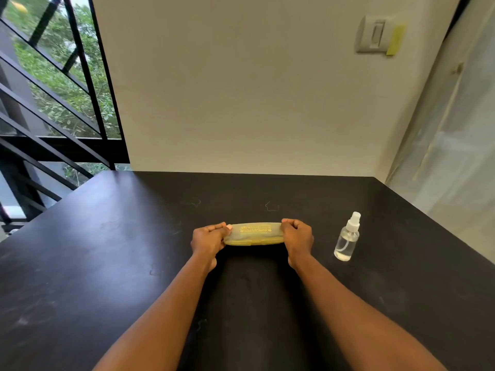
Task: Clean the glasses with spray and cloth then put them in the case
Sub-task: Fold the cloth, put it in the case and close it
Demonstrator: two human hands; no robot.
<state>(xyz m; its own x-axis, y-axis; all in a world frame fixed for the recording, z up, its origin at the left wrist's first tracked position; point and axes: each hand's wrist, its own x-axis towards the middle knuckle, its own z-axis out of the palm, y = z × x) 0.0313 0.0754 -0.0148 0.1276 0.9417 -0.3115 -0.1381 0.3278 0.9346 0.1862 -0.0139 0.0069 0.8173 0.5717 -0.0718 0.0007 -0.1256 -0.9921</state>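
Note:
A closed yellow-green glasses case (pixel 254 234) with gold lettering on its lid lies in the middle of the black table (pixel 107 250). My left hand (pixel 210 241) grips its left end with curled fingers. My right hand (pixel 297 238) grips its right end the same way. A clear spray bottle (pixel 347 238) with a white nozzle stands upright to the right of the case, apart from my right hand. Faint shapes show through the case's translucent shell. No cloth is in view.
A beige wall runs along the table's far edge, with a light switch (pixel 375 36) high on it. A window with black bars (pixel 53 103) is at the left. A pale curtain or panel (pixel 455 156) stands at the right.

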